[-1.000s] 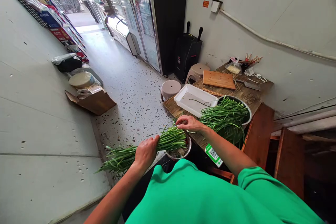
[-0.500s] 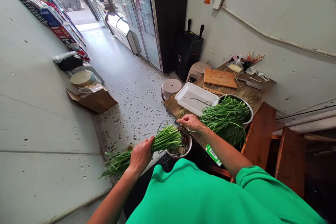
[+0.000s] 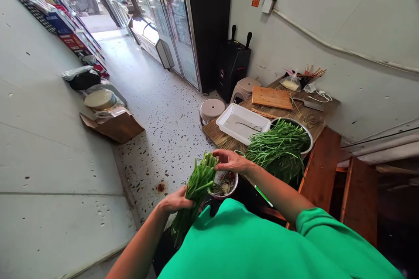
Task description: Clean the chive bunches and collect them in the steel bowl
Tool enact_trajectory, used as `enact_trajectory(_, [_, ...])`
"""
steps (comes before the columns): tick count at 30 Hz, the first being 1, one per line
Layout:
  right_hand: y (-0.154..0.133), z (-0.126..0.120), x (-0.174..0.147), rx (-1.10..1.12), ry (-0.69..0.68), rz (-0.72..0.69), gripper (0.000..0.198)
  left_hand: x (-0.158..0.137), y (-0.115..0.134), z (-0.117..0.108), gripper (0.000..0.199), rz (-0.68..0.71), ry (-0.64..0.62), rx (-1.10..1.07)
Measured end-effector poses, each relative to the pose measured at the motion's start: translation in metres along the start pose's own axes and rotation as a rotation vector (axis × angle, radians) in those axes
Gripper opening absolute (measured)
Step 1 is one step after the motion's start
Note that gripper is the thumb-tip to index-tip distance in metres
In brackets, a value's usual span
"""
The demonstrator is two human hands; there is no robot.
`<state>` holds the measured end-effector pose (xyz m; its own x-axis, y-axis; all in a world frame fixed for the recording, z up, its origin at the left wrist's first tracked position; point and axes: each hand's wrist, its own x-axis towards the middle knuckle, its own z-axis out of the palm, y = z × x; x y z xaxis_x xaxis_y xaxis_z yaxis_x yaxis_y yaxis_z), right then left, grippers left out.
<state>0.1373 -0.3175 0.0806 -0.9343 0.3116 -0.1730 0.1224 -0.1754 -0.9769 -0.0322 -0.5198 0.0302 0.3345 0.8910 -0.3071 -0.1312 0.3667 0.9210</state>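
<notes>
A thick bunch of green chives slants upward in front of my body, its pale stalk ends at the top and its leafy ends hanging by my shirt. My left hand is wrapped round its lower middle. At the stalk ends, my right hand has its fingers and thumb bent on the tips; whether anything small is also in them I cannot make out. Just below that hand, a round bin holds scraps, partly hidden by the bunch. More chives are heaped in a metal bowl at the table's near edge.
The wooden table bears a white tray with a thin stalk, a cutting board and a cleaver. Plastic stools stand beyond it. A wooden bench is at right, a cardboard box at left.
The bunch has swung from lying nearly level to steeply upright, its leafy ends now near my body. My right hand has moved left and down from beside the bin onto the stalk ends.
</notes>
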Motion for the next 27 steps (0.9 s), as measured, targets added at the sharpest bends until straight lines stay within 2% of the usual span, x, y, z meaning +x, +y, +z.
enact_trajectory(4, [0.008, 0.008, -0.004, 0.107, 0.085, 0.016, 0.035, 0.004, -0.011, 0.003, 0.042, 0.015, -0.205, -0.376])
enact_trajectory(7, [0.004, 0.008, -0.011, 0.201, 0.097, 0.011, 0.037, 0.009, -0.015, 0.014, 0.055, 0.073, -0.284, -0.61])
enact_trajectory(10, [-0.003, 0.007, -0.016, 0.26, 0.089, 0.018, 0.037, 0.014, -0.012, 0.026, 0.062, 0.085, -0.332, -0.751])
enact_trajectory(12, [-0.007, 0.008, -0.017, 0.281, 0.09, 0.044, 0.036, 0.017, -0.007, 0.031, 0.062, 0.049, -0.356, -0.794])
enact_trajectory(14, [-0.009, 0.009, -0.015, 0.255, 0.156, 0.103, 0.036, 0.02, -0.002, 0.034, 0.063, 0.035, -0.358, -0.804])
enact_trajectory(16, [-0.01, 0.01, -0.011, 0.142, 0.272, 0.149, 0.04, 0.021, 0.003, 0.036, 0.065, 0.057, -0.335, -0.789])
enact_trajectory(18, [-0.011, 0.011, -0.007, 0.005, 0.342, 0.128, 0.042, 0.022, 0.008, 0.037, 0.066, 0.089, -0.293, -0.773])
enact_trajectory(22, [-0.012, 0.01, -0.005, 0.011, 0.257, -0.022, 0.036, 0.019, 0.01, 0.035, 0.061, 0.096, -0.248, -0.797])
enact_trajectory(27, [-0.01, 0.005, -0.01, 0.134, 0.179, -0.038, 0.049, 0.014, -0.003, 0.028, 0.051, 0.111, -0.204, -0.718])
